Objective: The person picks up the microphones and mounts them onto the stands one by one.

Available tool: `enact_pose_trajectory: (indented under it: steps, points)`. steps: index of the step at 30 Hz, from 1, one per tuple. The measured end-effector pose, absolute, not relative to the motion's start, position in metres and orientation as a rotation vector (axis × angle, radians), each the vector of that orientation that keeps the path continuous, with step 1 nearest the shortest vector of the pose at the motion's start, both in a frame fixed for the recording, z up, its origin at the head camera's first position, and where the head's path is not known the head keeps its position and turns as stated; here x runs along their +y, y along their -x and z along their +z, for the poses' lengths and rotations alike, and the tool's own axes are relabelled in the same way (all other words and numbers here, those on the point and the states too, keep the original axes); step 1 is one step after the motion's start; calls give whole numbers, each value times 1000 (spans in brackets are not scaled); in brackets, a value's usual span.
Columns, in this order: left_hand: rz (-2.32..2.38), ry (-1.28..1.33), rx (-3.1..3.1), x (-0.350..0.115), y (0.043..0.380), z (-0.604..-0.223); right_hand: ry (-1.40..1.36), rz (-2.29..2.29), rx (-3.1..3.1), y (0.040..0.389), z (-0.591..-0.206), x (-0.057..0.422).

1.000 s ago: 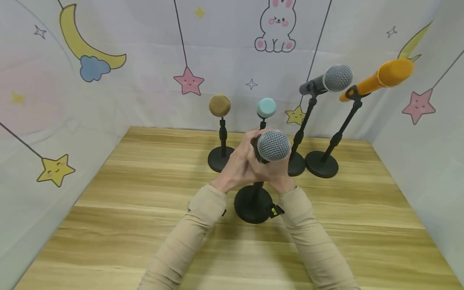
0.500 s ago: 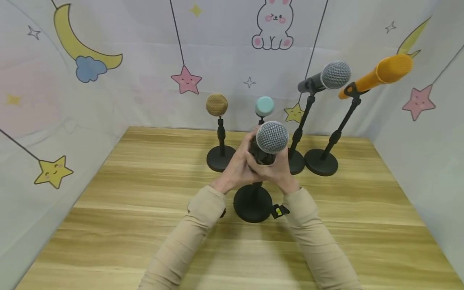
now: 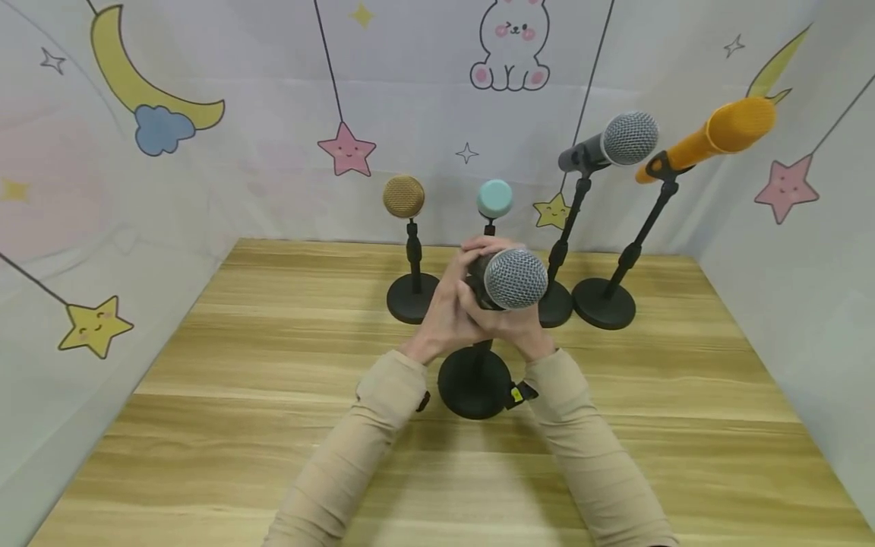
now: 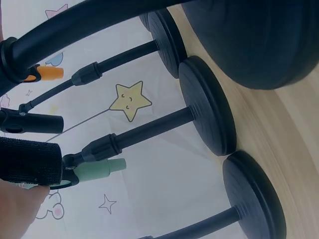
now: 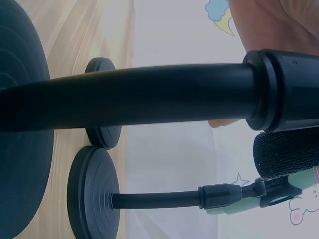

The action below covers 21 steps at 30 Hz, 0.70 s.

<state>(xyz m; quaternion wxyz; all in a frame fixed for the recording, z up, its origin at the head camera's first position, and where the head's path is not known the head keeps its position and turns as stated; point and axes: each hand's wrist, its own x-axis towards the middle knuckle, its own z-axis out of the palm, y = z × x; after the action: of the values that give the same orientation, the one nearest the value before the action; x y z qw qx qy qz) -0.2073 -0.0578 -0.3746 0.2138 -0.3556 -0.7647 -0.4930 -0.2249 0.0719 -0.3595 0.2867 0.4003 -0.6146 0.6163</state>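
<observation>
A black microphone with a silver mesh head (image 3: 516,279) sits atop a short black stand, its head tilted toward me. My left hand (image 3: 444,308) wraps the microphone's body and clip area from the left, fingers over the far side. From the right, my right hand (image 3: 514,325) grips the same part, its thumb crossing in front of the left hand. The fingers hide most of the body and the clip. Below them, the round stand base (image 3: 475,384) rests on the table. In the right wrist view, the stand's pole (image 5: 149,94) leads into a thicker collar (image 5: 286,89) close by the hand.
Behind stand a gold microphone (image 3: 404,197), a mint one (image 3: 495,198), a grey one with silver mesh (image 3: 629,139) and an orange one (image 3: 740,125), each on a black stand. A printed cloth (image 3: 273,152) encloses the wooden table (image 3: 239,395) at back and sides.
The held microphone's head rose slightly, then tipped back down between the two hands. Both hands kept their grip and the base stayed in place. The head view shifted a little.
</observation>
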Motion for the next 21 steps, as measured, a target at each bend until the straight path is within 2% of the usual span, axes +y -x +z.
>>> enact_pose_trajectory:
  steps: [8, 13, 17, 21]
  points:
    - [-1403, 1031, -2140, -57, 206, -374, -1064, 1668, -1623, 226, -362, 72]
    - [-1577, 997, -2220, -64, 189, -374, -1068, 1661, -1631, 226, -364, 72]
    - [-2047, 803, -2010, -64, 175, -372, -1068, 1660, -1630, 225, -364, 72]
    - [-2631, 449, -1696, -56, 170, -363, -1028, 1643, -1658, 224, -363, 72]
